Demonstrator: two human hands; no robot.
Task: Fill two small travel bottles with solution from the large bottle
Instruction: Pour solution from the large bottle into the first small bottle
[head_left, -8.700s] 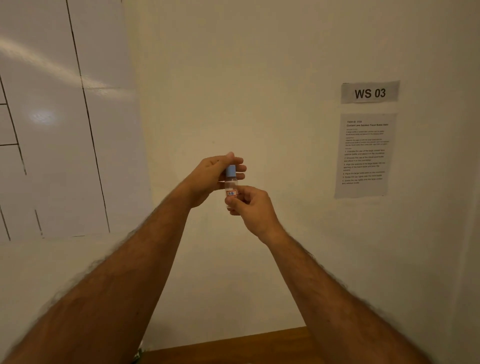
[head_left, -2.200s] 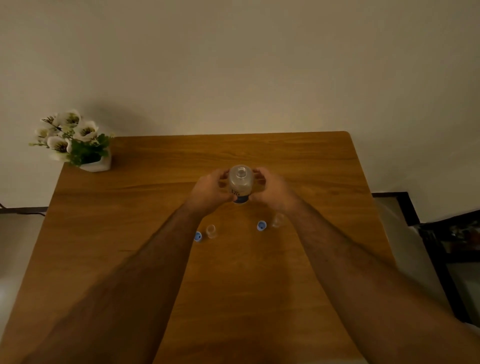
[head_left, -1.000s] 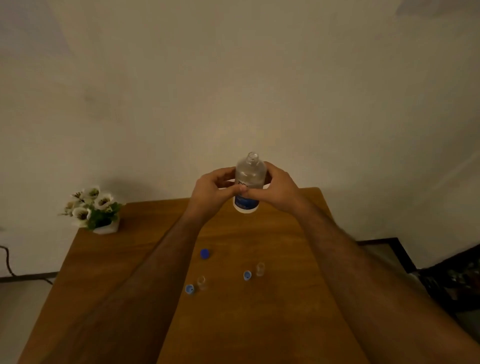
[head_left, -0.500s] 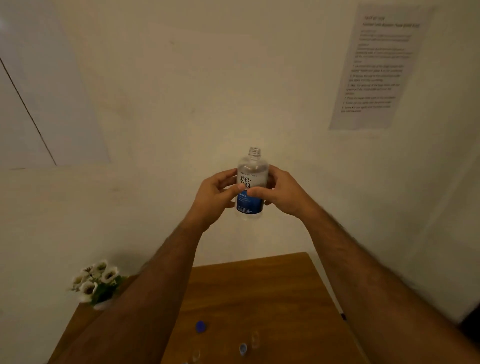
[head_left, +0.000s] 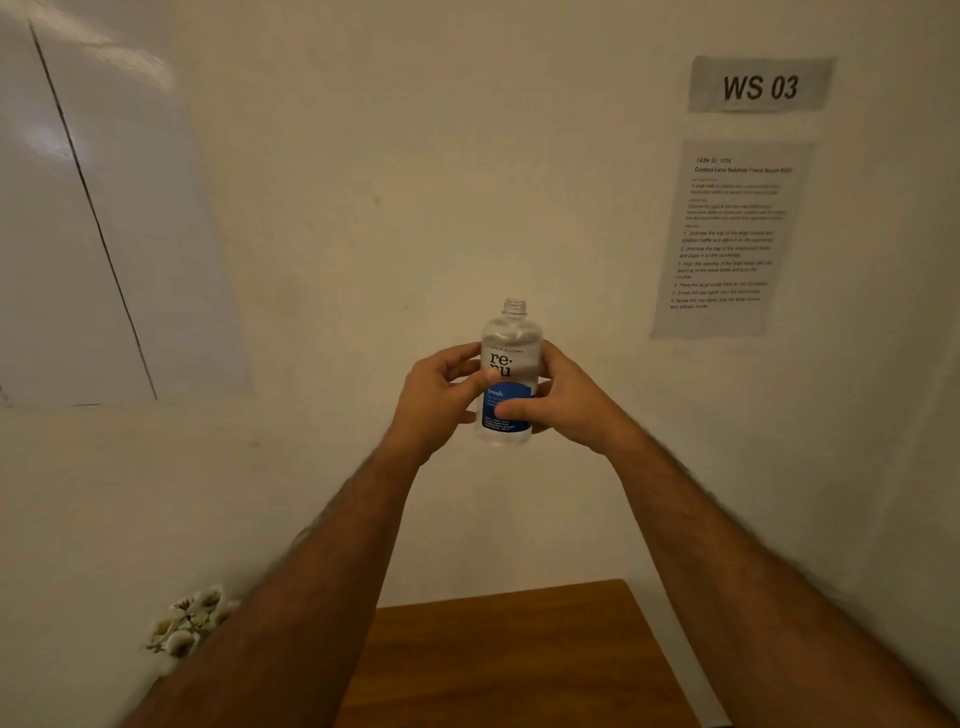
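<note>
The large clear solution bottle (head_left: 509, 353) with a white and blue label stands upright in the air in front of the wall, its threaded neck uncapped. My left hand (head_left: 439, 397) grips its left side, thumb across the label. My right hand (head_left: 563, 397) grips its right side, thumb on the blue part of the label. The two small travel bottles and the blue caps are out of view below the frame.
The far end of the wooden table (head_left: 519, 649) shows at the bottom. A white flower arrangement (head_left: 187, 621) sits at the table's far left. A "WS 03" sign (head_left: 760, 85) and an instruction sheet (head_left: 727, 236) hang on the wall at the right.
Both hands have lifted the large bottle off the table to chest height. The view has tilted up, so the small bottles and caps have dropped out of frame.
</note>
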